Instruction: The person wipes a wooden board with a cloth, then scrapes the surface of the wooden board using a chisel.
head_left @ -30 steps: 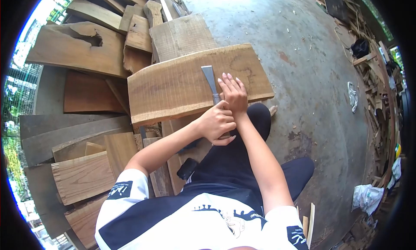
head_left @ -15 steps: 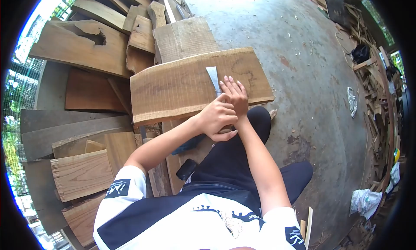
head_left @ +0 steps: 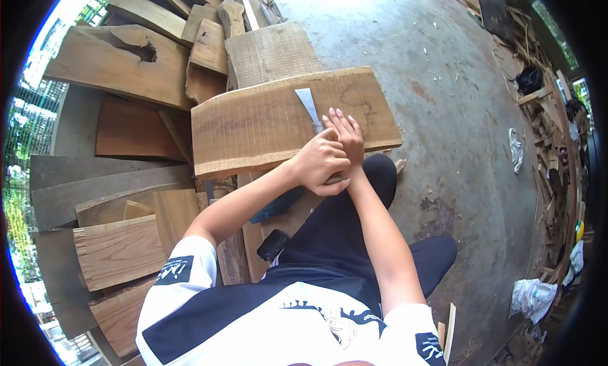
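Observation:
A broad wooden board (head_left: 253, 125) with a pale lower edge lies crosswise in front of my knees. My left hand (head_left: 321, 162) is wrapped round the handle of a flat metal chisel (head_left: 306, 106), whose wide blade points away from me over the board's surface. Close against it on the right, my right hand (head_left: 345, 136) rests with its fingers stretched out on the board, beside the chisel's shank. The two hands overlap near the right wrist. Most of the handle is hidden inside the left fist.
Stacked planks (head_left: 120, 249) fill the left side, with a holed slab (head_left: 95, 62) farther up. Another board (head_left: 272, 52) lies beyond the broad one. On the concrete floor (head_left: 456, 144) at right are white cloths (head_left: 533, 297) and scrap wood. A black object (head_left: 273, 245) is by my lap.
The chisel's blade tip has shifted, swinging right and then back left and slightly farther away. Both hands keep their places, with the left fist turning a little.

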A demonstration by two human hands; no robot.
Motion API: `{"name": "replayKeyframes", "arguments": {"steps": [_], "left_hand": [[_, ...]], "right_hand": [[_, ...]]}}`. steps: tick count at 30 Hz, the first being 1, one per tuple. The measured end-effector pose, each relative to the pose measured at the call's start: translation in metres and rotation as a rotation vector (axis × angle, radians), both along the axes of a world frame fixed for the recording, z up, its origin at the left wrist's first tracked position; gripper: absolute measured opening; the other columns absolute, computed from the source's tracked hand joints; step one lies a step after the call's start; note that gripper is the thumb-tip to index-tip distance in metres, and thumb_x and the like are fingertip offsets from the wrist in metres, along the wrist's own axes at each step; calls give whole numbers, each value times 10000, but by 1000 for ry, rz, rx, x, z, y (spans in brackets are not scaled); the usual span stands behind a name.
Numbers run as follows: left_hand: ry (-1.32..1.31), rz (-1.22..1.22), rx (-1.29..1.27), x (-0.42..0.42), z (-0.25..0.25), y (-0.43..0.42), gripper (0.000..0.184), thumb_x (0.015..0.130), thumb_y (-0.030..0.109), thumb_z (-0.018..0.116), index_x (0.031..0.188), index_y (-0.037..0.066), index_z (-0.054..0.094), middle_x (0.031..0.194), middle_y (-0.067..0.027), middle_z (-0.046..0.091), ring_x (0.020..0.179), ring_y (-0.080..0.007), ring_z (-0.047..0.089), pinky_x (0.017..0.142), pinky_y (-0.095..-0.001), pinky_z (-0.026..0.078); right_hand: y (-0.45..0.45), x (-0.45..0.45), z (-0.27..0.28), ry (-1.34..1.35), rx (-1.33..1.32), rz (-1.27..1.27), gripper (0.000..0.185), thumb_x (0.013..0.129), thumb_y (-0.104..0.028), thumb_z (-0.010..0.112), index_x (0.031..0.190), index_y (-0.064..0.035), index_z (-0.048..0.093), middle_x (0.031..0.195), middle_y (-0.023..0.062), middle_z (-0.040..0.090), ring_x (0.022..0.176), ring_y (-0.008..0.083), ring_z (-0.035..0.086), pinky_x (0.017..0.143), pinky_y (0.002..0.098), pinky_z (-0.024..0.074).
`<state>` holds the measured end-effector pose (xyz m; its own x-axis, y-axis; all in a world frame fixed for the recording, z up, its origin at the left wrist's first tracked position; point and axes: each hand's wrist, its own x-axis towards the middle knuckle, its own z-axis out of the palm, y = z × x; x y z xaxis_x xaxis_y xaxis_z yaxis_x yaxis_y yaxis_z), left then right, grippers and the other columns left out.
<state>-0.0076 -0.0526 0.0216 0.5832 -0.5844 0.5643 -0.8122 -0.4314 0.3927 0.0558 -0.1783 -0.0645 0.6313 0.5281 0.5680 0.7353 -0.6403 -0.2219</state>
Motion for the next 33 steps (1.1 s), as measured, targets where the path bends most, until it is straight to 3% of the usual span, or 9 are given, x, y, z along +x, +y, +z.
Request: {"name": "replayKeyframes", "arguments": {"steps": [9, 14, 18, 24, 27, 33], "left_hand": [[1, 0, -110, -2, 9, -1, 306, 731, 338, 662, 620, 98, 507, 621, -63, 515, 636, -269, 540, 772, -438, 412], [-52, 12, -16, 2, -14, 3, 300, 728, 342, 664, 626, 98, 522, 625, -65, 518, 630, -268, 530, 767, -421, 416], [-23, 13, -96, -4, 2, -3, 308, 730, 351, 664, 631, 93, 528, 622, -61, 509, 632, -263, 531, 767, -416, 420], [-54, 3, -12, -3, -19, 4, 304, 737, 350, 657, 634, 100, 518, 606, -62, 493, 608, -269, 523, 759, -415, 422], [-10, -18, -109, -16, 5, 3, 307, 737, 335, 662, 627, 101, 497, 609, -59, 484, 598, -277, 525, 753, -417, 420], [-71, 35, -52, 0, -12, 9, 306, 747, 322, 679, 642, 99, 498, 623, -63, 489, 645, -267, 539, 748, -418, 405]], "right_hand": [[1, 0, 1, -4, -10, -19, 357, 984, -219, 544, 1297, -142, 698, 1442, 48, 618, 1371, 189, 546, 1142, 410, 394], [1, 0, 0, 11, -5, -14, 355, 980, -222, 548, 1291, -146, 700, 1442, 55, 617, 1375, 199, 543, 1150, 417, 389], [-1, 2, -2, 12, 10, -12, 348, 968, -220, 563, 1278, -141, 701, 1433, 66, 623, 1359, 212, 558, 1141, 426, 401], [0, 3, 0, -9, 16, -4, 340, 951, -202, 579, 1259, -128, 704, 1417, 73, 634, 1337, 216, 579, 1132, 427, 415], [1, 0, 3, -18, -11, -23, 352, 927, -198, 592, 1252, -126, 709, 1408, 83, 639, 1339, 197, 578, 1130, 417, 417], [0, 2, 3, 10, -32, -7, 378, 942, -206, 583, 1299, -135, 687, 1445, 70, 613, 1361, 198, 556, 1142, 417, 402]]}}
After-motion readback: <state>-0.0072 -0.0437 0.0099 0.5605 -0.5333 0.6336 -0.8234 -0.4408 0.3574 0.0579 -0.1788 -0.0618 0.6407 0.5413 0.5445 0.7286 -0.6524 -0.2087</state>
